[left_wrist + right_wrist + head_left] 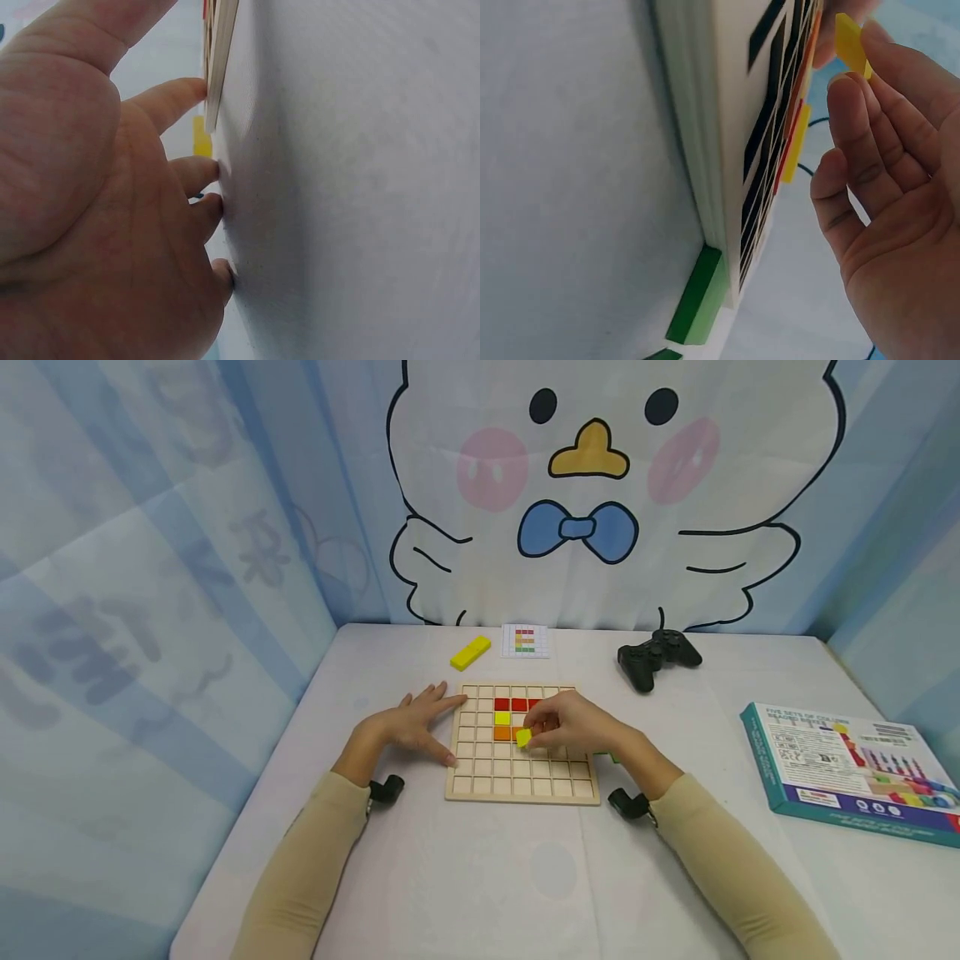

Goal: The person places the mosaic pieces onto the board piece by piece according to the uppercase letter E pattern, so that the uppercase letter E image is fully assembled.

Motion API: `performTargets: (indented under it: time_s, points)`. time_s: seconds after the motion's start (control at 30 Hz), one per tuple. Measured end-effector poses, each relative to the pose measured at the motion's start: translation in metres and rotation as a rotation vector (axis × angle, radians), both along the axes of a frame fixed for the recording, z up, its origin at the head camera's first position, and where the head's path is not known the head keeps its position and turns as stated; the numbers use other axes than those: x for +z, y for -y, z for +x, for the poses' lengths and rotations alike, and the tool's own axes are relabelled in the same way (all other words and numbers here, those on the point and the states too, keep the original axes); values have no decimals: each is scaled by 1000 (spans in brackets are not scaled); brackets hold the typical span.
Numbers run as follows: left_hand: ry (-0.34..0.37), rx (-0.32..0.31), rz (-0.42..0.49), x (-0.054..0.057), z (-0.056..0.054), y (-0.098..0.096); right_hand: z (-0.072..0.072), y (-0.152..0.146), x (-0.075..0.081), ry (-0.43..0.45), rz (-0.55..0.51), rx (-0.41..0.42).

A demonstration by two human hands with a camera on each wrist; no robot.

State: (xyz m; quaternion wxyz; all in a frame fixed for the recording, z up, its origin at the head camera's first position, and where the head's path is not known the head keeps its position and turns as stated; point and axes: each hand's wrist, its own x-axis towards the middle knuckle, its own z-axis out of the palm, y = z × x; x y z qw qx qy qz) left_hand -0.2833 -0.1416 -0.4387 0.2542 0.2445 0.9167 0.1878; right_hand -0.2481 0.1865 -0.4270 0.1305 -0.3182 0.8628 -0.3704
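Beige sleeves (294, 860) are extended toward a gridded board (522, 798), touched by the spread left hand (414, 723), above which a yellow tile (523, 739), probably light, stiff and best taken by its edges, is pinched by the right hand (576, 722).

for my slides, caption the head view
Right hand pinches a yellow tile over the gridded board; left hand touches its edge.

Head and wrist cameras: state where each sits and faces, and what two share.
Head: worn there, looking forward and down at the board; left hand, right hand and sleeves show.
Left wrist: worn there, looking at the board's edge; left hand shows.
Right wrist: worn there, looking along the board's side; right hand shows.
Head and right wrist share the held yellow tile.
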Motion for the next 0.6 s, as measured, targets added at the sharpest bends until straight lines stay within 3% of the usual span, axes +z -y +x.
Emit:
performTargets:
  time_s: [0.27, 0.6]
  points:
    - [-4, 0, -2, 0, 0, 0, -1, 20, 3, -53, 127, 60]
    - [0, -8, 14, -1, -1, 1, -2, 33, 2, -33, 176, 102]
